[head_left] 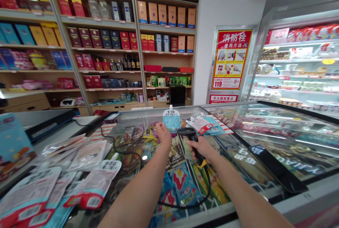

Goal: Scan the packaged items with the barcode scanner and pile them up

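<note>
Head view: spouted pouch (172, 120) above the freezer glass, left hand (164, 134) pinching its lower left edge, thumb contact unclear. Right hand (202, 147) wrapped round scanner (189, 136) grip, scanner head just beside pouch. Freezer (315, 185) holds colorful packets (184, 183) under glass. More pouches on the glass: fanned group (205, 124) beyond scanner, loose pile (39, 194) at near left. Shelves (102, 19) carry boxes, bottles; chiller (299, 62) at right, packaged goods. Pouch long axis near upright, cap up; scanner head points left.
</note>
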### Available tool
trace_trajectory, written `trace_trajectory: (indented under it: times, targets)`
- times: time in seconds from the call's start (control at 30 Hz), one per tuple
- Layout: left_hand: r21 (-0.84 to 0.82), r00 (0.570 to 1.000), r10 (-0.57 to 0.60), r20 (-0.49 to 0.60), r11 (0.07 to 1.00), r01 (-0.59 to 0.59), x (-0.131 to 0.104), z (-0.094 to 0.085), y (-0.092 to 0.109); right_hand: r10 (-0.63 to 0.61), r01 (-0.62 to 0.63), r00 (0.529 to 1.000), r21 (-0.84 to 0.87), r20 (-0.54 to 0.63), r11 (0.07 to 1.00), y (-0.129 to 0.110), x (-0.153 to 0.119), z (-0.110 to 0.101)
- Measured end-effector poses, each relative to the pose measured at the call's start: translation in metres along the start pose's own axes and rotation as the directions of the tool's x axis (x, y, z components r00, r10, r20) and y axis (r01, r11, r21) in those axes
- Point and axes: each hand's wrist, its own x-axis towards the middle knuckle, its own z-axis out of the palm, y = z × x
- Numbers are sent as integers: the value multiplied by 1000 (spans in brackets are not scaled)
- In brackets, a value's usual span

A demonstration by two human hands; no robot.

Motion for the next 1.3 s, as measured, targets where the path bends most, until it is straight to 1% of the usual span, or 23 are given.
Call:
trace_trajectory:
  times: [0.23,0.47,0.67,0.83,0.93,1.0,1.1,1.17,1.23,1.3]
  targets:
    - [17,998,-50,-34,999,51,0,0,-1,-39,39,999,1,-32,999,4,4,-2]
    - [31,996,-69,-48,997,70,-2,-1,2,-35,35,999,-15,8,999,2,1,-3]
    - [17,995,-87,-50,996,88,-1,-1,0,15,-14,999,-45,31,999,5,3,-5]
    - [10,997,-69,-38,998,69,0,0,-2,-20,21,1000,-11,22,1000,8,6,-3]
    - [17,995,-99,-23,995,99,-1,0,1,-41,41,999,13,10,999,11,6,0]
    - [33,991,-129,-19,991,130,-1,-3,6,-44,42,999,40,29,998,11,5,2]
    - [49,989,-147,4,988,147,3,-17,17,-34,26,996,95,83,995,9,1,8]
    - [46,988,-149,34,988,148,10,-37,24,-35,19,991,121,128,992,5,-4,15]
    - [42,988,-140,60,990,138,19,-66,31,-43,20,982,123,185,992,0,-10,25]
    - [47,991,-107,79,993,104,27,-104,37,-41,18,970,95,241,995,-6,-16,38]
